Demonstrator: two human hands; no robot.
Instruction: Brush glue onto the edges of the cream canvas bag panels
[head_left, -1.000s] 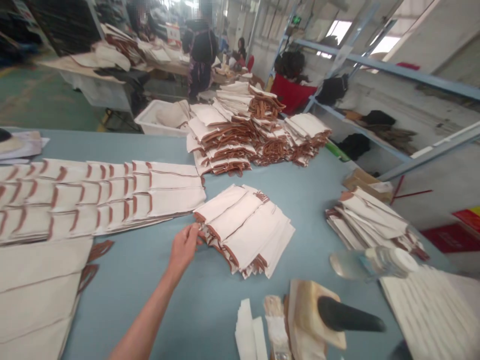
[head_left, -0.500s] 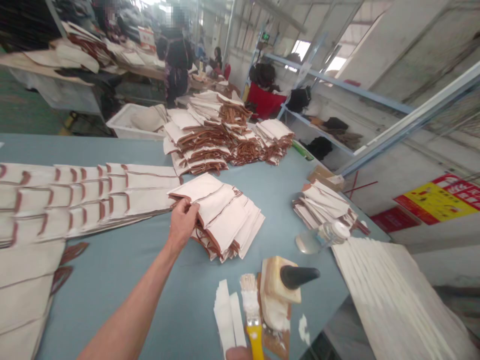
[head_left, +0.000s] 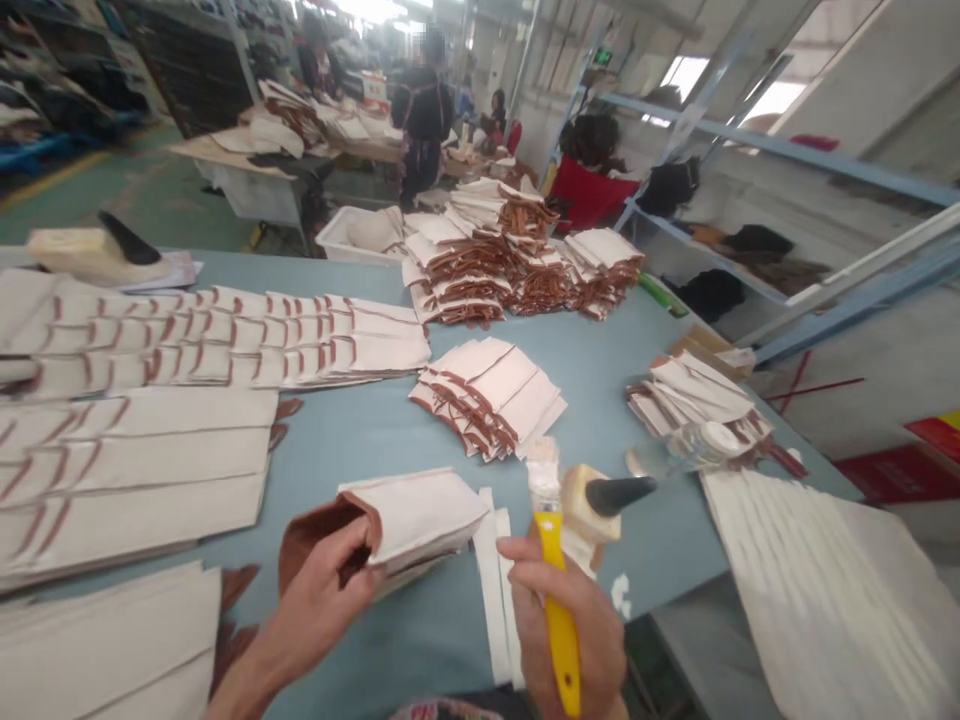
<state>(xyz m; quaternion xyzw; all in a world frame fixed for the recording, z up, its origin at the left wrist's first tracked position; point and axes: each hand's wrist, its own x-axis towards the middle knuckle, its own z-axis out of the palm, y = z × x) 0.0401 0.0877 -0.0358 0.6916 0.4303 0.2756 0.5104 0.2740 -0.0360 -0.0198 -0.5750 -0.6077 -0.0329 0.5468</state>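
My left hand (head_left: 330, 585) is closed on the near end of a cream, brown-edged fabric piece (head_left: 427, 510), thumb and fingers pinching its rim. The piece bulges open there, showing its brown inside. In my right hand (head_left: 574, 620) is a paintbrush (head_left: 556, 600) with a yellow handle, its pale bristles pointing away from me. White strips (head_left: 491, 590) lie between the two hands. Just beyond the brush stands a cream block-shaped container with a black cone (head_left: 619, 495). A fanned stack of similar pieces (head_left: 499, 390) rests further back on the blue-green table.
Overlapping rows of cream panels (head_left: 187, 335) cover the left side. Taller piles (head_left: 480, 255) stand at the back. At right are a glass jar (head_left: 694, 445), a smaller stack (head_left: 697, 395) and long white sheets (head_left: 825, 580). A person (head_left: 424, 110) stands at a far table.
My left hand has drawn a piece from the middle stack toward me. My right hand has risen into view with the brush. The camera view has turned left.
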